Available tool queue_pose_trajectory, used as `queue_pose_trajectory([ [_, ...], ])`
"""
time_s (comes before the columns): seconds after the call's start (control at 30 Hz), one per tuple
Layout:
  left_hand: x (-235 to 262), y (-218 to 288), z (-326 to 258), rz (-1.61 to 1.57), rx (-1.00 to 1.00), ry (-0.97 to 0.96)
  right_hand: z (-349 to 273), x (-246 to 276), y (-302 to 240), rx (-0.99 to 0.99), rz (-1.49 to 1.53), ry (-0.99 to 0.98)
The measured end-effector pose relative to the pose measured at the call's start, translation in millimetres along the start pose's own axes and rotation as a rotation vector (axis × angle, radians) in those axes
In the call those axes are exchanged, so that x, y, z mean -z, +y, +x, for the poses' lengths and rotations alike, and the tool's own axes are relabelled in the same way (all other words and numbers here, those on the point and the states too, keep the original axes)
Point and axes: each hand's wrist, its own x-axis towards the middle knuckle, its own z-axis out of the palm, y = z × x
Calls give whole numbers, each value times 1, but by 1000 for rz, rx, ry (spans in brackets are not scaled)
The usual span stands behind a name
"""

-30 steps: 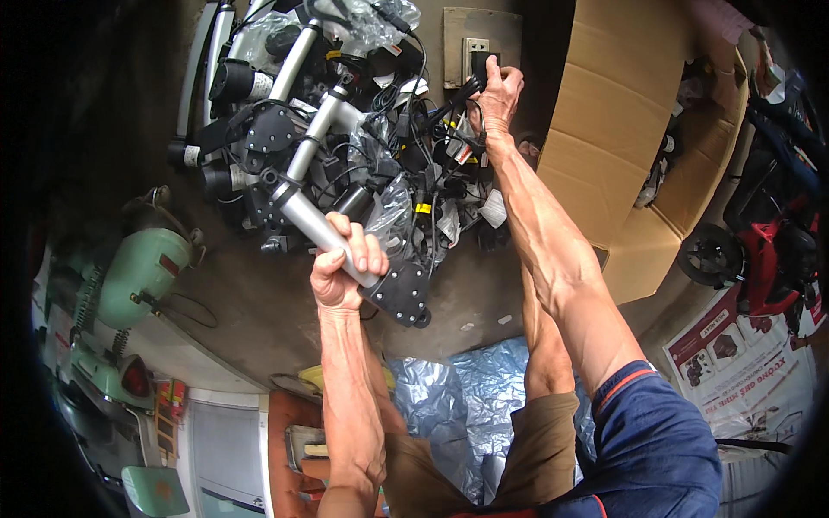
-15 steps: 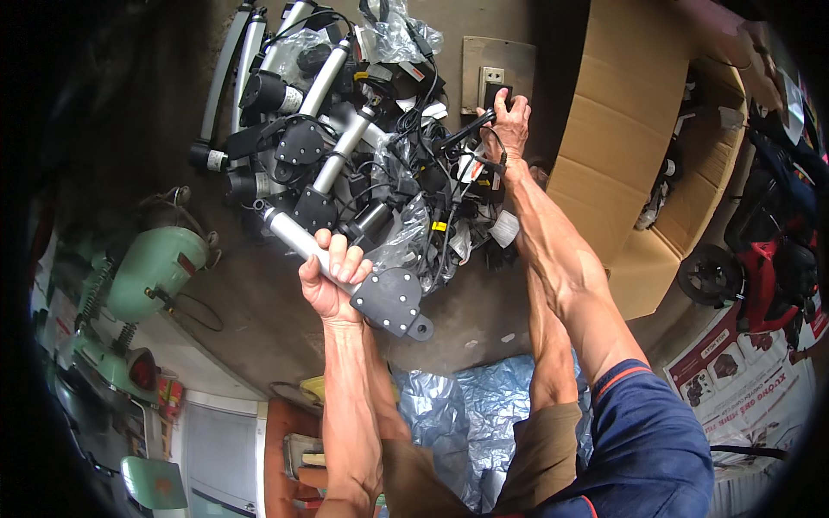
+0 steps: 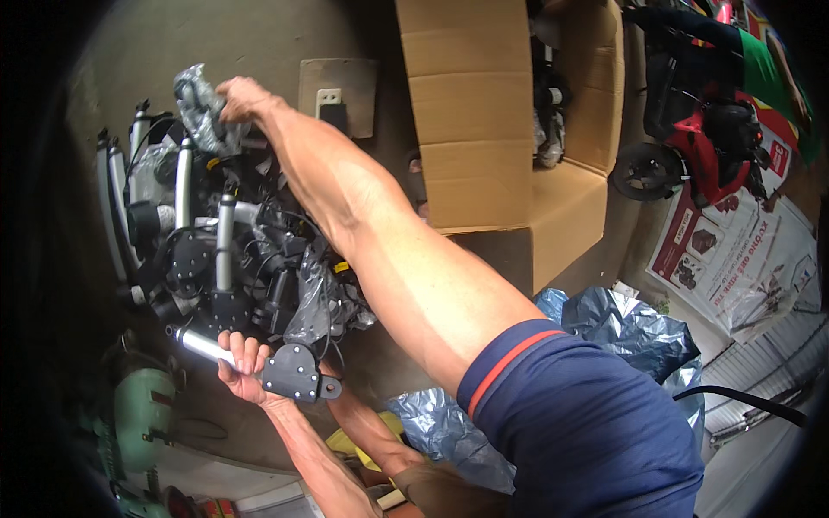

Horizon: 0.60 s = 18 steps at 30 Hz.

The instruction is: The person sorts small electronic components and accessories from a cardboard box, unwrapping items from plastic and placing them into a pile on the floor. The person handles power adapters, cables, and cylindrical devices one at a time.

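My left hand is wrapped round the silver tube of a linear actuator, whose flat black gearbox end points right. At the far left, my right hand reaches over a pile of similar actuators with its fingers closed on a crumpled clear plastic bag. What the bag contains, if anything, I cannot make out. Black cables and more clear plastic lie among the actuators.
Behind my right forearm, a socket on a board holds a black plug. An open cardboard box with parts inside stands right of it. Silvery plastic sheeting lies near me. A green machine stands left, a red motorbike right.
My view has swung to the right. My right hand has left the socket area and moved left to the plastic bag. The left hand keeps its grip on the actuator.
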Motion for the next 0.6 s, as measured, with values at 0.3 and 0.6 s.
queue_pose_trajectory([
  [0.3, -8, -19, 21, 96, 92, 50, -126, 26, -20, -97, 463, 183],
  [0.6, -6, -56, 42, 135, 223, 19, -338, 112, -18, -95, 958, 139],
])
